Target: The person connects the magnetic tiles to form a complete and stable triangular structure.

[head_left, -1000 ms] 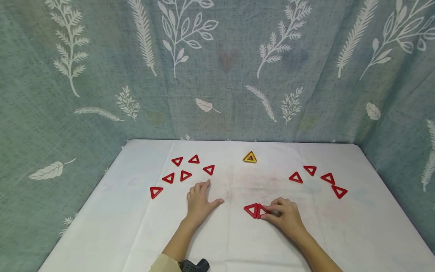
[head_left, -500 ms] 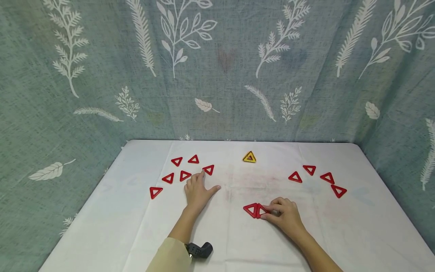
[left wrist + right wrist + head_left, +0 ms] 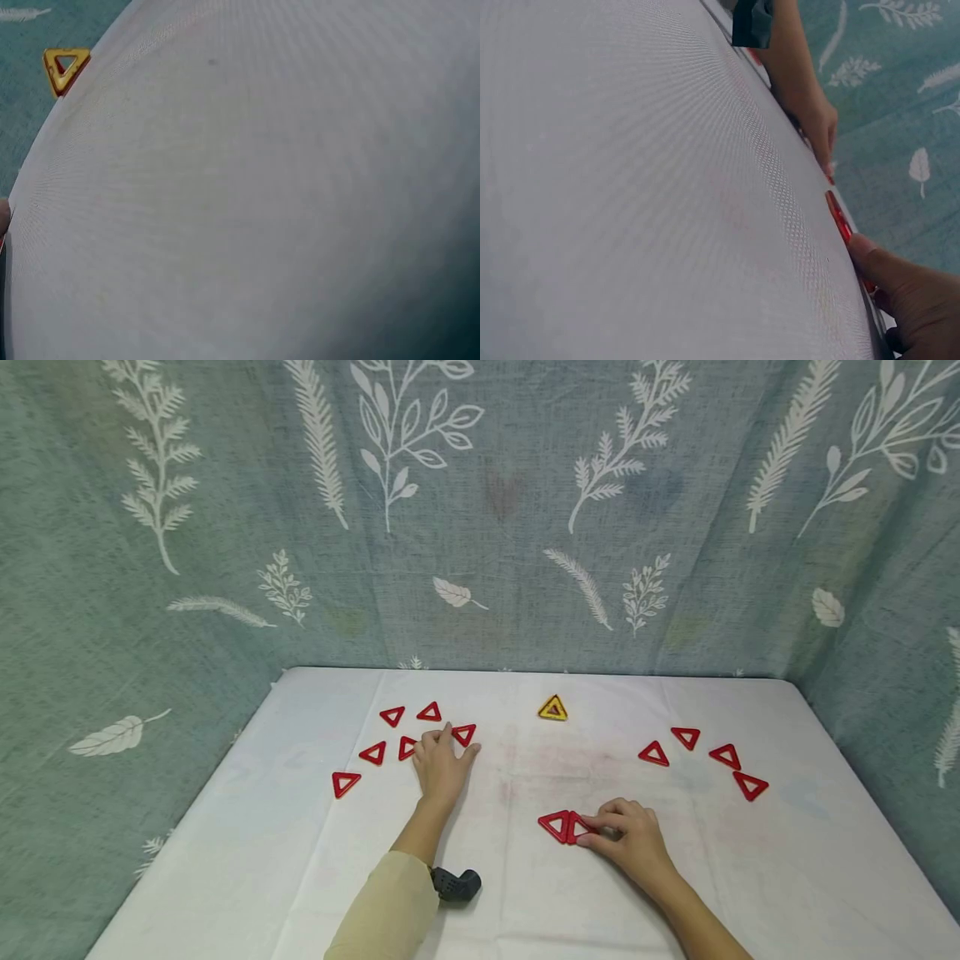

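My left hand (image 3: 442, 768) straddles a red triangle tile (image 3: 466, 727) at the inner edge of the left group, index finger at one side and thumb at the other. In the right wrist view the left fingertips meet red at the table's surface. Nearer the front, my right hand (image 3: 633, 839) pinches the right one of two red triangle tiles, the held one (image 3: 573, 828) lying edge to edge with its neighbour (image 3: 551, 822). Both lie flat on the white cloth. The right wrist view shows the right thumb (image 3: 862, 244) on red plastic, seen nearly edge-on.
Several more red triangles (image 3: 372, 753) lie spread at the left. At the right are several others (image 3: 725, 755), two nearly touching. A yellow triangle (image 3: 552, 708) sits near the table's back edge. Patterned curtains (image 3: 480, 527) hang behind. A black wrist device (image 3: 457, 885) is on the left arm.
My left hand has moved forward from the bare cloth to the red triangle, its thumb and finger now on either side. The right hand and its tile pair stay put.
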`<act>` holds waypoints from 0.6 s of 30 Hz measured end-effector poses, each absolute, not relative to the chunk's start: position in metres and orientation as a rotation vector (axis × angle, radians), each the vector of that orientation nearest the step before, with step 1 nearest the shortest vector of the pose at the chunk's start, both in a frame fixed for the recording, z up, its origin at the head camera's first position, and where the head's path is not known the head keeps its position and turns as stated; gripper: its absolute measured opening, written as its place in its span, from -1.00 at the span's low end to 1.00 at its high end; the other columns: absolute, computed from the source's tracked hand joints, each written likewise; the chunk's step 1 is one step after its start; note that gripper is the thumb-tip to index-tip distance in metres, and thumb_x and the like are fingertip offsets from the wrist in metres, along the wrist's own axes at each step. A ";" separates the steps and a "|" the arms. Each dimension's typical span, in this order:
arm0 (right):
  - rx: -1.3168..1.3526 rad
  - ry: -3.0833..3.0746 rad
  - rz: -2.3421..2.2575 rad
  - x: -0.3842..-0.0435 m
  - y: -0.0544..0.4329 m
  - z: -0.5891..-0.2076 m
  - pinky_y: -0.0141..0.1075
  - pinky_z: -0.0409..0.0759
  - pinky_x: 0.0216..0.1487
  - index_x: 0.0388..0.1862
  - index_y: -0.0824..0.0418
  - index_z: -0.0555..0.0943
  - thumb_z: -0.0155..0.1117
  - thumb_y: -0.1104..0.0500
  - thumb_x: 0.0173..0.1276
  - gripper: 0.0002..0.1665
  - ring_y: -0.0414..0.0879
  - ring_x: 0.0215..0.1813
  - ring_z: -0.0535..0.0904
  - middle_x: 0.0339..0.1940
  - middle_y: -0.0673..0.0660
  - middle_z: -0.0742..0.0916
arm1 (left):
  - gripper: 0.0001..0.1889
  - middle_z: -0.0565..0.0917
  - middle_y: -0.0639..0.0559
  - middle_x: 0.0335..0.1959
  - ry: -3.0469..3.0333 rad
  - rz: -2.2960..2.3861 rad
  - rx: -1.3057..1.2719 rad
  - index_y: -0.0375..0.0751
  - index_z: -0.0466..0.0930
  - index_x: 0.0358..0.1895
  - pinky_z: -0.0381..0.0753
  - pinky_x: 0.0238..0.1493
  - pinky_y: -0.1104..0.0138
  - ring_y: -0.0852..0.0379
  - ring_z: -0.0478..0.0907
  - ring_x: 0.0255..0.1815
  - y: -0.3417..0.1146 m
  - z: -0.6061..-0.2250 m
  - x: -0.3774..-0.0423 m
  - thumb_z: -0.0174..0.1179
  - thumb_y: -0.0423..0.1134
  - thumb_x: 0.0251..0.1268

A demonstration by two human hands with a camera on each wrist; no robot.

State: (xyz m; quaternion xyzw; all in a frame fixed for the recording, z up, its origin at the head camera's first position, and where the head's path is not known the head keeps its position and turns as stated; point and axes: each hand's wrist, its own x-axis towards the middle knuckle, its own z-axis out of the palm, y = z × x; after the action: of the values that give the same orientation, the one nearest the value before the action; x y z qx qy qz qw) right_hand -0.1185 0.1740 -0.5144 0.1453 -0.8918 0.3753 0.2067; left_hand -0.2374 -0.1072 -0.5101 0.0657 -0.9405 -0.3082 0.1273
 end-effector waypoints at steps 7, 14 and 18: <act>0.414 -2.514 1.035 -0.120 0.173 -0.513 -0.38 0.16 -0.29 -0.35 0.06 0.79 0.61 0.07 -0.23 -0.64 -0.37 -0.38 0.35 -0.43 -0.22 0.58 | -0.44 0.42 -0.23 0.04 -2.721 -0.881 0.216 -0.22 0.47 0.24 0.18 0.11 0.03 -0.15 0.27 0.00 -0.110 -0.510 -0.237 0.21 0.00 0.24; 0.439 -2.478 1.053 -0.119 0.176 -0.514 -0.38 0.17 -0.27 -0.36 0.09 0.79 0.62 0.10 -0.26 -0.64 -0.35 -0.38 0.37 -0.43 -0.18 0.59 | -0.47 0.42 -0.16 0.02 -2.747 -0.943 0.151 -0.04 0.54 0.19 0.17 0.10 0.04 -0.10 0.27 0.02 -0.109 -0.510 -0.231 0.28 0.05 0.15; 0.428 -2.480 1.070 -0.118 0.176 -0.515 -0.39 0.15 -0.28 -0.36 0.09 0.79 0.62 0.11 -0.26 -0.64 -0.36 -0.38 0.36 -0.43 -0.19 0.59 | -0.49 0.44 -0.11 -0.01 -2.749 -0.948 0.082 0.03 0.60 0.13 0.18 0.07 0.06 -0.06 0.29 -0.02 -0.109 -0.510 -0.226 0.34 0.07 0.06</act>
State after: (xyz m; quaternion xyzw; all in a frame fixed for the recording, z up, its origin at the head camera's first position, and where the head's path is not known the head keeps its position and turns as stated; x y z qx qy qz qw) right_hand -0.1180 0.1764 -0.5152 0.1532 -0.8881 0.3832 0.2022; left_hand -0.2264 -0.1094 -0.5096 0.0279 -0.9386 -0.3237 0.1161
